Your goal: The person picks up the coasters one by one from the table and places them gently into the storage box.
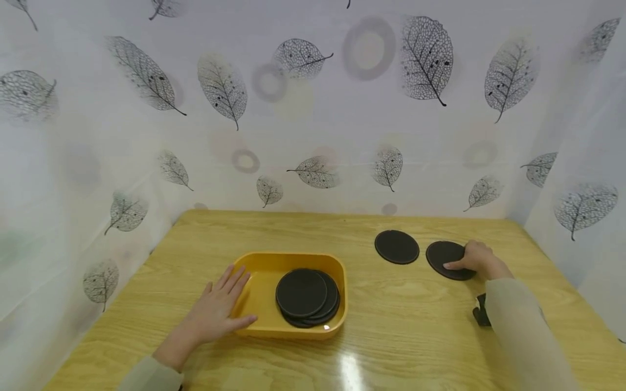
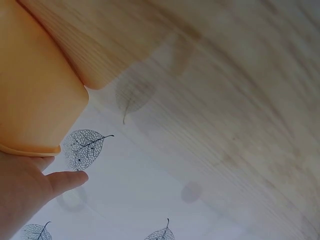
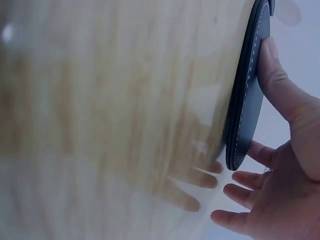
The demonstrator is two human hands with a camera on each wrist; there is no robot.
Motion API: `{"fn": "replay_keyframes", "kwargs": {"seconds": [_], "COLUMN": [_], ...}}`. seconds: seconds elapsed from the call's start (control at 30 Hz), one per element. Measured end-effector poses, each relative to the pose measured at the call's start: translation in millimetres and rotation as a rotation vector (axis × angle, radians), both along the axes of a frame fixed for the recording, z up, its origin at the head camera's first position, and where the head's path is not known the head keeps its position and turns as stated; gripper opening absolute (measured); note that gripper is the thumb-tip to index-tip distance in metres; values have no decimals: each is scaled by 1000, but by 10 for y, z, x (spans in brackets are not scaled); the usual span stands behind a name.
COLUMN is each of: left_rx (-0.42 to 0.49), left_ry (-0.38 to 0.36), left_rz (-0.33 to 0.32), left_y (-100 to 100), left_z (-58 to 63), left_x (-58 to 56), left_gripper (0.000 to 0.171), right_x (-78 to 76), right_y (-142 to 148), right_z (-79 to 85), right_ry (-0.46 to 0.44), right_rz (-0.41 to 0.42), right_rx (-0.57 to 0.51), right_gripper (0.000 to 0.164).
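Observation:
A yellow plastic bin (image 1: 274, 332) stands on the table, with several round black coasters (image 1: 301, 293) piled in its right half. My left hand (image 1: 212, 312) rests at its left end, fingers spread over the rim. The left wrist view shows the hand against the bin's wall (image 2: 40, 85). On the right, my right hand (image 1: 481, 259) holds a black coaster (image 1: 444, 255) by its right side. White stitching runs along this coaster's edge (image 3: 250, 95) in the right wrist view, where the thumb lies on its face and the index finger meets its rim.
Another black coaster (image 1: 396, 247) lies flat to the left of the held one. A small black object (image 1: 481, 310) shows beside the right sleeve, partly hidden. The glossy wooden table (image 1: 406, 336) is bordered at the back and sides by a leaf-patterned curtain (image 1: 342, 125).

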State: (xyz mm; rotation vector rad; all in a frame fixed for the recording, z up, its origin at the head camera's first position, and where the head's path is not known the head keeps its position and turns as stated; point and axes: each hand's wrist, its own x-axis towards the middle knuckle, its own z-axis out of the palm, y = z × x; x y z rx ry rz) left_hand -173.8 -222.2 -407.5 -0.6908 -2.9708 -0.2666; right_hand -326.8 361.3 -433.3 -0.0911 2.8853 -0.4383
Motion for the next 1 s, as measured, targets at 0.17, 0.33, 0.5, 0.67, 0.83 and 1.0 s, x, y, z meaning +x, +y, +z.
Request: {"fn": "replay_keyframes", "kwargs": {"seconds": [0.17,0.33,0.5,0.67,0.83,1.0], "left_rx": [6,4,7,8,13,16], "left_ry": [-2,4,2,-8,-7,-10], "left_rz": [-1,-7,-6,-2,-3,-5], "left_y": [15,11,9,12,8,9], "left_z": [2,-4,-2,9,16,15], "left_x": [9,2,3,6,9,8], "left_gripper": [84,84,84,84,84,84], "right_x": [165,314,404,477,562,642], "right_y": [-104,-220,-258,-283,-279,-280], "right_z": [90,206,277,320,352,367], "right_ry": [40,46,77,59,7,-40], "right_rz": [-31,-26,24,62,83,87], "right_rx": [-62,-205,-279,-352,-502,-651], "right_gripper": [109,104,86,85,84,77]}}
